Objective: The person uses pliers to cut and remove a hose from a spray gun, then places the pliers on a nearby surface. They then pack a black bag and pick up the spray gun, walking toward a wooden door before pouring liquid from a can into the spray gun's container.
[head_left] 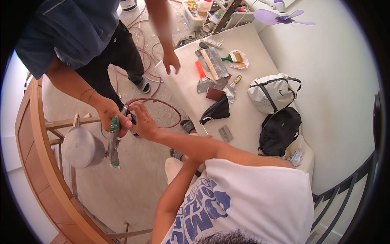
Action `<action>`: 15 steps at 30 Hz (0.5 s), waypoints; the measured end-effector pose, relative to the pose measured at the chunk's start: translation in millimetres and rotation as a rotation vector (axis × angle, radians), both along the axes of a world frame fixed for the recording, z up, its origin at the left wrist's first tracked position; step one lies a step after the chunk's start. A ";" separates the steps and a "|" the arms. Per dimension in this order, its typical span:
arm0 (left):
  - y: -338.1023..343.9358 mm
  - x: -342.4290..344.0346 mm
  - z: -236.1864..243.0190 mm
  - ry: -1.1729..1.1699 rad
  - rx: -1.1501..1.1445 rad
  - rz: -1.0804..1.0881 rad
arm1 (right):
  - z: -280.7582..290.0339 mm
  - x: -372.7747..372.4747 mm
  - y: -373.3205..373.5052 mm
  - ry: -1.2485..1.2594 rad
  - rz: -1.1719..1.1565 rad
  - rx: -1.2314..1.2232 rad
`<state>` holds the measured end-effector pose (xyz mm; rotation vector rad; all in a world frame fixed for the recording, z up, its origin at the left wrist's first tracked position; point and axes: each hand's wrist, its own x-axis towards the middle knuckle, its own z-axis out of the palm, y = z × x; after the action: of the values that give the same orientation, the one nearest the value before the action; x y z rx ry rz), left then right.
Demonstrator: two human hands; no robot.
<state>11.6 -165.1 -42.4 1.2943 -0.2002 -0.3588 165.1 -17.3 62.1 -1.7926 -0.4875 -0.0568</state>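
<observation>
My right hand (144, 122) reaches left across the floor, its bent fingers closed about the end of a dark red hose (178, 112) at a spray gun (114, 142). The gun is pale and smeared, with green parts at both ends. A co-worker's hand (111, 118), on the left, grips the same gun. Close beside it is a round grey metal pot (83, 148); whether the two are joined I cannot tell. My left arm (172, 197) passes beneath my right arm, which hides the left hand.
A white-covered table (239, 126) holds putty knives (205, 85), a green-handled brush (233, 58), a power strip (211, 42), a white bag (273, 92) and a black bag (280, 132). Hoses (140, 44) coil on the floor. A wooden railing (40, 162) curves at left; a purple fan (282, 17) stands top right.
</observation>
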 end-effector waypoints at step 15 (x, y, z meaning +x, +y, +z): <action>16.8 -14.5 13.3 -0.060 0.411 -0.134 | 53.1 90.2 -38.2 -0.478 -0.564 0.059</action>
<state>-2.9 -148.3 -29.0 1.7025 -0.2744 -0.4936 255.4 -55.5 115.3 -1.8078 -0.2916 -0.8959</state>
